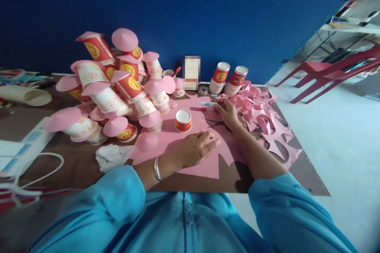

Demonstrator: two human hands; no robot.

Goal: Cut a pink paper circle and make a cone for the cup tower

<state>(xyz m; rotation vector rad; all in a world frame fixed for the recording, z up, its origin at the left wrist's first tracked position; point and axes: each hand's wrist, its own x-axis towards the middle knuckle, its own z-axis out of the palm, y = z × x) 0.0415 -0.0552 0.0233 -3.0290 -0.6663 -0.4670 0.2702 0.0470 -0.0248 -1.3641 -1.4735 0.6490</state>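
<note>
- The pink paper sheet [190,142] lies flat near the front edge of the tabletop [74,166], its near edge already cut into scallops.
- The left hand [196,148] rests palm-down on the sheet, fingers spread and relaxed, pinning it rather than gripping anything.
- The right hand [227,112] sits farther back on the sheet, fingers curled down at the paper; scissors [215,123] lie dark beside it, and I cannot tell whether the fingers grip them or only touch the sheet.
- A single red paper cup [183,120] stands mouth-up on the sheet, just behind the left hand, apart from both hands.
- A pen [204,108] lies just beyond the right hand, toward the back edge.
- My reading: this looks like the marking or cutting step for another paper disc; the next move would call for a firm hold on the sheet and a tool picked up cleanly.
- Pink offcuts [264,118] with round holes pile along the right edge.
- A heap of finished cups capped with pink cones [113,87] fills the back-left of the tabletop; two stacks of plain cups [227,77] stand at the back edge.
</note>
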